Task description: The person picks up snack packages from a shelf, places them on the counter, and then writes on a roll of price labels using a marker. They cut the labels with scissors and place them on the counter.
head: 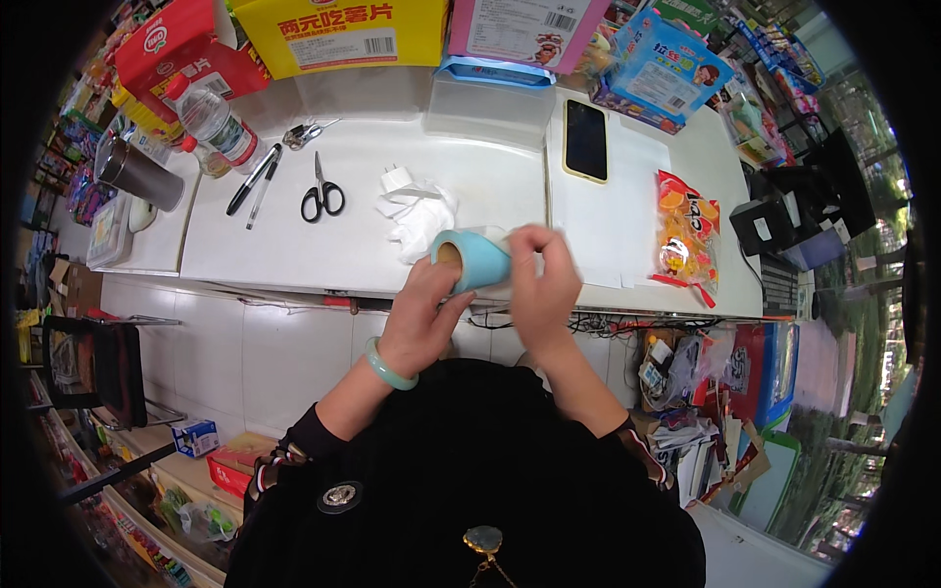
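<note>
A light blue roll with a cardboard core is tilted just above the front edge of the white counter. Fingers of my left hand reach into the core, and the thumb lies below the roll. My right hand, blurred, is at the roll's right end with its fingers curled against a pale, see-through strip. The strip's far end is hidden by that hand. Crumpled white tissue lies right behind the roll, with a white plug adapter on its back edge.
Black-handled scissors, two pens and keys lie left on the counter. A water bottle and a dark tumbler are farther left. A phone and an orange candy bag lie right. Snack boxes line the back.
</note>
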A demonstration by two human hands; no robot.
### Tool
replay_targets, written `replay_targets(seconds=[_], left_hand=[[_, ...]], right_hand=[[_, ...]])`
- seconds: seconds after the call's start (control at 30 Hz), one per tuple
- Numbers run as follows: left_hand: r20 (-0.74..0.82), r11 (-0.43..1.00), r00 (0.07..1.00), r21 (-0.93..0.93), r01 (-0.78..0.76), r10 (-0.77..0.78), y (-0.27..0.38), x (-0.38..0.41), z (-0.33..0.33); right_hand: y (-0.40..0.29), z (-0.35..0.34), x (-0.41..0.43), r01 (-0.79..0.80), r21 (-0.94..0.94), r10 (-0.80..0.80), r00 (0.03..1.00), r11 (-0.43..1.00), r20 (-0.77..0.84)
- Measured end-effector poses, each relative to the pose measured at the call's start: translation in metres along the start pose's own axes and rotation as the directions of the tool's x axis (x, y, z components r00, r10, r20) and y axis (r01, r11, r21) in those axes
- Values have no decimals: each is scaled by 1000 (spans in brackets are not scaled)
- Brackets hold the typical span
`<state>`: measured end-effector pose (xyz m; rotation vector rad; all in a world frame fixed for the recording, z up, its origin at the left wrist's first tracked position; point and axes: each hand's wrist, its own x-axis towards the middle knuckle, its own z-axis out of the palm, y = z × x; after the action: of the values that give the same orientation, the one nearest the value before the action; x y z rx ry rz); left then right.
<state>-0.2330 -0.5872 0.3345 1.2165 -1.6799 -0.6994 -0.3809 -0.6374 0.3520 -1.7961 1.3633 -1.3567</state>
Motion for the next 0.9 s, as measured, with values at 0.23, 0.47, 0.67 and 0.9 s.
replay_targets(seconds=[0.23, 0.47, 0.67, 0.9], left_hand=[[131, 943, 990, -321, 90, -50, 7, -7, -6], [338, 435, 898, -789, 434, -282, 6, -5, -3], [299, 665, 915, -630, 402, -270, -3, -4, -2], [106, 562, 947, -783, 268, -305, 6, -5, 1]], right_hand=[[28, -22, 31, -474, 745, 410, 864, 469, 292], [3, -38, 32, -489, 680, 285, 872, 546, 399], [-15, -67, 28, -282, 595, 39, 921, 753, 387], [0, -78, 39, -240, 800, 192, 968, 549, 158]])
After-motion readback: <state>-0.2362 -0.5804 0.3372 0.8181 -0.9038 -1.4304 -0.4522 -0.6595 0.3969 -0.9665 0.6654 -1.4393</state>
